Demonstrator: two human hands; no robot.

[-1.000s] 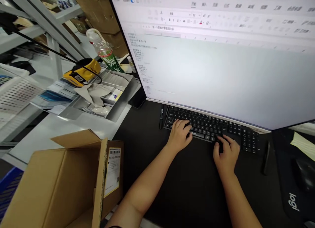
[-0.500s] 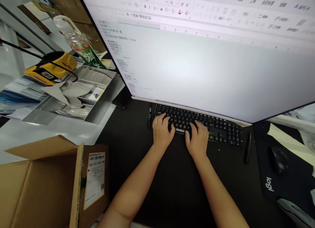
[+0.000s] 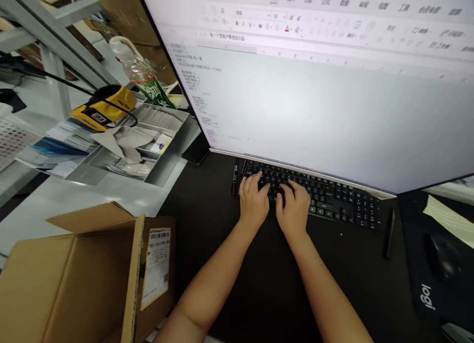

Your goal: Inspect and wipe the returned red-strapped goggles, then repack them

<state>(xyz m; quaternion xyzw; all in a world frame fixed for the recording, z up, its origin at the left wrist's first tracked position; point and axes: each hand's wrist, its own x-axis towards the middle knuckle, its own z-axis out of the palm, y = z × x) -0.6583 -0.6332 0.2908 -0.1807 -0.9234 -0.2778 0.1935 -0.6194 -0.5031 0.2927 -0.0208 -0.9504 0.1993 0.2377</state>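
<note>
My left hand (image 3: 254, 200) rests over the left part of a black keyboard (image 3: 335, 203), its fingers spread across the keys. Close beside it, my right hand (image 3: 293, 207) lies over the middle keys, fingers apart and slightly bent. Neither hand grips anything. The number pad at the keyboard's right end is uncovered. Behind the keys stands a large monitor (image 3: 296, 106) showing a spreadsheet with a few lines of text at its left. Black pens (image 3: 234, 177) lie just left of the keyboard, and another dark pen (image 3: 389, 234) lies to its right.
An open cardboard box (image 3: 99, 279) stands at the lower left. Beyond it are a grey divided tray (image 3: 157, 172) with papers, a yellow tape measure (image 3: 105, 108), a green-labelled bottle (image 3: 150, 84) and a phone (image 3: 196, 149). A black mouse (image 3: 443, 256) sits on a mouse pad (image 3: 418, 279) at right.
The view has turned a little to the left, so the scene sits further right. My right hand has shifted left along the keys, closer to my left hand.
</note>
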